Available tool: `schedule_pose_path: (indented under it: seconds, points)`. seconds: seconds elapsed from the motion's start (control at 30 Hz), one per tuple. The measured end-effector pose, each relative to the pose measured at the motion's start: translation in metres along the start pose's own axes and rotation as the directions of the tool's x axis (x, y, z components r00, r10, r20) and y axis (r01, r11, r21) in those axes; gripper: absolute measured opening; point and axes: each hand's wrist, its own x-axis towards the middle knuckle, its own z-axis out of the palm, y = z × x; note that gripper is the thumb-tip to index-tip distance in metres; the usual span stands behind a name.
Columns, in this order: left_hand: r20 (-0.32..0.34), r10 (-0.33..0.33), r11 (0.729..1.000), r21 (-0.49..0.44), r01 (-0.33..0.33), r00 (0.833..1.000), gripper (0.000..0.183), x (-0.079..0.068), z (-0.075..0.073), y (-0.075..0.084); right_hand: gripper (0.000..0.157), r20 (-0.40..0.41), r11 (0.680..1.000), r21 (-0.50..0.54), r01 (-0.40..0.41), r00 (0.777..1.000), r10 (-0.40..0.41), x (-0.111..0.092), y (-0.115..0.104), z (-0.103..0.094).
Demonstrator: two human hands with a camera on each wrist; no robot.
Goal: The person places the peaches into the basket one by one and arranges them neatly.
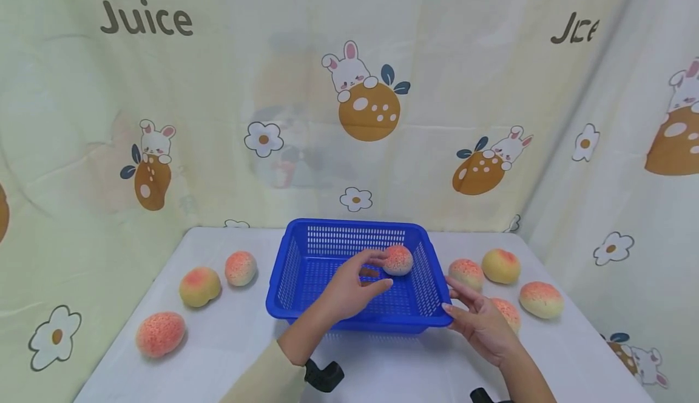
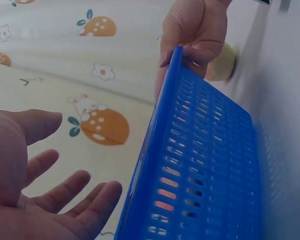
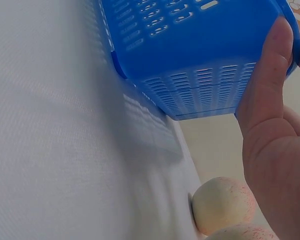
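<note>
A blue plastic basket (image 1: 338,321) with slotted walls stands on the table, and one pink-speckled peach (image 1: 401,261) lies inside toward its right end. Above the basket, my left hand (image 1: 352,284) reaches over the near rim with its fingertips right by that peach. In the left wrist view the fingers (image 2: 65,192) of this hand are spread and loosely bent, nothing gripped. My right hand (image 1: 483,327) pinches the basket's rim at the near right corner. From the right wrist view, its thumb (image 3: 277,55) lies against the outer side of the rim.
Left of the basket lie three peaches: a pink one (image 1: 161,334), a yellow one (image 1: 199,286) and a speckled one (image 1: 241,268). Several more, including a yellow peach (image 1: 501,266) and a pale one (image 1: 541,300), lie beside the right hand. A printed curtain (image 1: 218,87) hangs behind the table.
</note>
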Motion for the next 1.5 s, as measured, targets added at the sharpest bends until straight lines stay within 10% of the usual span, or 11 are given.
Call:
schedule_pose_path:
  seconds: [0.7,1.5]
  points:
    - [-0.121,0.001,0.997,-0.081,-0.011,0.993,0.044,-0.055,-0.034,-0.013,0.07,-0.012,1.0,-0.005,-0.007,1.0,0.007,0.0,0.002,-0.001]
    - [-0.359,-0.008,0.996,-0.087,-0.025,0.933,0.046,-0.093,-0.077,-0.035,0.071,-0.016,1.0,-0.02,-0.006,1.0,0.005,0.001,0.002,0.0]
